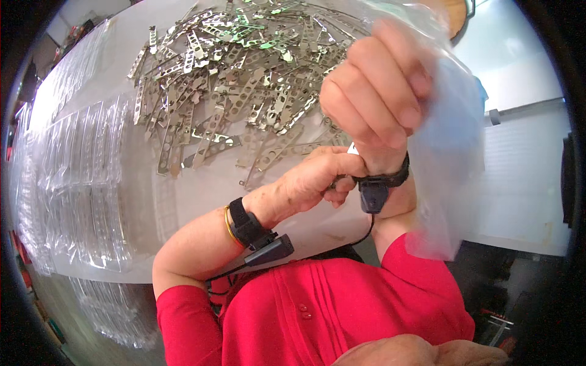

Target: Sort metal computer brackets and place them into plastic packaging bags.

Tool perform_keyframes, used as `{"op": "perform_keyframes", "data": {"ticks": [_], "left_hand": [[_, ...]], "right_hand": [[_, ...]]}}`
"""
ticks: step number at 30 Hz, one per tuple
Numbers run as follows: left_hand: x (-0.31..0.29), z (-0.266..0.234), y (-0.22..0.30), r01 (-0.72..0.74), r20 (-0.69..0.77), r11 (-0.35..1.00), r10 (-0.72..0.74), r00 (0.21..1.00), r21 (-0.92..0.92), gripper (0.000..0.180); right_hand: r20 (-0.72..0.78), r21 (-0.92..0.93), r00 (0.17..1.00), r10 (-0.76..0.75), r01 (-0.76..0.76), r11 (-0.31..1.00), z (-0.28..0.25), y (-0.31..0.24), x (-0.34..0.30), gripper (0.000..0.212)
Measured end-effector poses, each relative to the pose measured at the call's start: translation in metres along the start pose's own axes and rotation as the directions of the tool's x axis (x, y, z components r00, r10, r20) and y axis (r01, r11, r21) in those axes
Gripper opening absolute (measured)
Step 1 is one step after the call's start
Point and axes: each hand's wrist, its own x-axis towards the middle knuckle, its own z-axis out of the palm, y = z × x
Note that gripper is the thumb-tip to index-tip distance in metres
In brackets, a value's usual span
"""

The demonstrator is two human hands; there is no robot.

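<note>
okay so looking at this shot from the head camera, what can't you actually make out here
Head view only:
- Right hand: motion-blurred; its grip on the clear plastic bag is unclear.
- Bag contents: hazy film, cannot tell.
- Left hand: fingertips tucked behind the right wrist, so what they touch is hidden.
- Metal strips: pile cut off at the top edge.
- Packed bags: bent and smeared near the left rim.

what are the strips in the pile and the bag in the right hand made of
Strips: probably thin stamped metal, silvery with bright glints and rows of punched holes.
Bag: apparently soft clear plastic film; the background shows through it and it hangs limp from the right hand.
</note>
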Motion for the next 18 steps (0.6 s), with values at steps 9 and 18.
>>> {"op": "perform_keyframes", "data": {"ticks": [9,18], "left_hand": [[0.009,-0.016,-0.011,-0.062,0.008,0.996,0.062,0.998,-0.069,0.021],[0.011,-0.007,-0.013,-0.277,-0.292,0.951,0.229,0.929,-0.137,0.033]], "right_hand": [[-0.509,-0.827,0.828,-0.236,-0.394,0.401,0.009,0.016,-0.005,0.016],[-0.114,-0.886,0.983,-0.143,-0.166,-0.434,0.006,0.019,-0.004,0.015]]}}
